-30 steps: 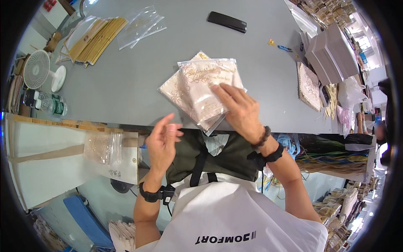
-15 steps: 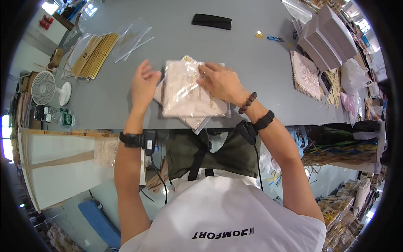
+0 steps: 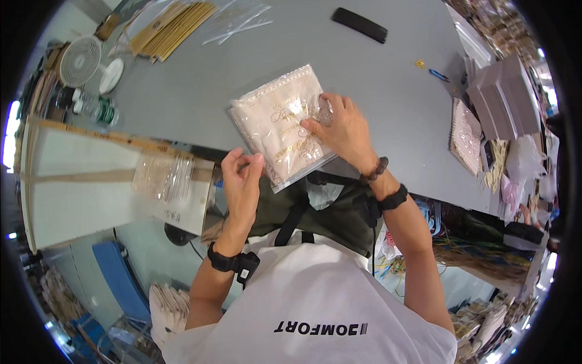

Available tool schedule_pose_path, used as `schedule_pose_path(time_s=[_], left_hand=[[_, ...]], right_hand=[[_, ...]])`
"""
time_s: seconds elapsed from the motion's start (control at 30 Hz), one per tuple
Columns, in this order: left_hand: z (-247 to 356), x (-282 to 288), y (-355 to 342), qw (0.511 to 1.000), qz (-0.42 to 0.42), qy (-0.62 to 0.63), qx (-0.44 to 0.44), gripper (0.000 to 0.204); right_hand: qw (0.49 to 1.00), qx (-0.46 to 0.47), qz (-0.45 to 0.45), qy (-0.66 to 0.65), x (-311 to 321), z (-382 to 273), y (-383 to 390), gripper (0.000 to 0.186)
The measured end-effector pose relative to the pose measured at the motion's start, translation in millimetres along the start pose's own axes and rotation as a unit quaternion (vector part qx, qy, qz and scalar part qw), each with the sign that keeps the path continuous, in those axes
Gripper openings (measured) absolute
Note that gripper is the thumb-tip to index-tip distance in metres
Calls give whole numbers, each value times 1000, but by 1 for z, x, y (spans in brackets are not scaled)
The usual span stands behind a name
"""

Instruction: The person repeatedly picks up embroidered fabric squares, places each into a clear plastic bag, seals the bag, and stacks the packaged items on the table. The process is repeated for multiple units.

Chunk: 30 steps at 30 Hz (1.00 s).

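Observation:
A packet of folded pale cloth in a clear plastic bag (image 3: 291, 121) lies tilted at the table's near edge, its lower corner reaching past the edge. Gold embroidery and a scalloped border show through the shiny film. My right hand (image 3: 345, 132) grips the packet's right side, thumb on top and fingers at the far side, with the film crumpled beneath them. Beside the lower left edge is my left hand (image 3: 241, 185), palm side up, fingers loosely bent and apart, thumb tip close to the bag. Whether that thumb touches it, I cannot tell.
Far left lie golden-brown strips (image 3: 173, 30) and clear bags (image 3: 236, 21). A white fan (image 3: 80, 60) and bottles (image 3: 97, 109) stand left. A black case (image 3: 359, 24) and blue snips (image 3: 438, 75) lie far right. Grey boxes (image 3: 506, 97) and another pale cloth (image 3: 465, 133) are at right.
The packets lay crosswise before; now they look lined up as one, turned at a slant. My left hand has come down to the lower left edge, and the whole view has turned.

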<state>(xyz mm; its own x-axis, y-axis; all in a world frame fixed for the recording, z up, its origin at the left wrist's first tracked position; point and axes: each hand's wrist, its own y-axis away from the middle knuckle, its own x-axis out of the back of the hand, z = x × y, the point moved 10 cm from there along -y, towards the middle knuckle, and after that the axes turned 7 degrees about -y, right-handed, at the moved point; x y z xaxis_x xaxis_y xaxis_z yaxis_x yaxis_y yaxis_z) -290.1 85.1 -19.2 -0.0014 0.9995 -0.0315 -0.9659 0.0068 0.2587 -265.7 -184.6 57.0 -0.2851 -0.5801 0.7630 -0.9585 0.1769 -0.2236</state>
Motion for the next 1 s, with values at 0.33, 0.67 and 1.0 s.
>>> schedule_pose_path(time_s=[0.33, 0.67, 1.0], left_hand=[[-64, 150, 51, 977, 67, 141, 146, 48], [-102, 366, 27, 957, 273, 78, 57, 48], [-169, 447, -118, 941, 274, 183, 81, 42]], right_hand=[[972, -19, -19, -232, -47, -37, 21, 36], [993, 63, -53, -83, -46, -38, 39, 20], [993, 112, -29, -15, -44, -47, 43, 24]])
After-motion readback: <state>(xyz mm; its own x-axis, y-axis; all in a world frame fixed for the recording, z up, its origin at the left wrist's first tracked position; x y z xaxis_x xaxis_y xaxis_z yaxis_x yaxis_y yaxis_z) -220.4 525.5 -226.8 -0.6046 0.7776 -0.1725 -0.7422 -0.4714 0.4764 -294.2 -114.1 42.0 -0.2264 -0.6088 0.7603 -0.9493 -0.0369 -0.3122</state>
